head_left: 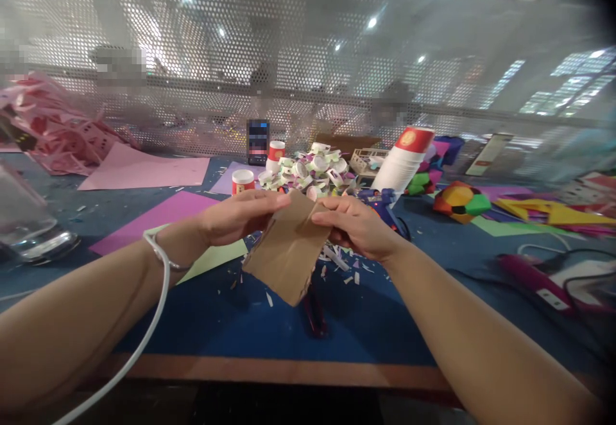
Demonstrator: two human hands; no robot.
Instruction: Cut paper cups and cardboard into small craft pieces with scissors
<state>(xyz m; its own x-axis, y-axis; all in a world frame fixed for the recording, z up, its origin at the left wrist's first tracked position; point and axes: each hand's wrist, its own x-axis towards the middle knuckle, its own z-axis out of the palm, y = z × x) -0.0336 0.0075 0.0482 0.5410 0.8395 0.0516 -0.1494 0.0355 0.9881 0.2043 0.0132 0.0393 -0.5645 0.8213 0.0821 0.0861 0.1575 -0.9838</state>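
A brown piece of cardboard (289, 251) hangs above the blue table mat (240, 322), held at its top edge by both hands. My left hand (240, 215) pinches the upper left corner, fingers closed on it. My right hand (353, 223) grips the upper right edge with closed fingers. A thin bracelet circles my left wrist, and a white cable (144, 341) runs along that arm. Under the cardboard lies a dark red-handled tool (315, 312), partly hidden.
Paper scraps litter the mat. Pink, purple and green paper sheets (158, 216) lie left. Behind are a heap of cut paper-cup rings (312, 171), small red-and-white cups (243, 181), a cup stack (402, 162), a blue glue gun (380, 203), a colourful paper ball (462, 201), a perforated screen.
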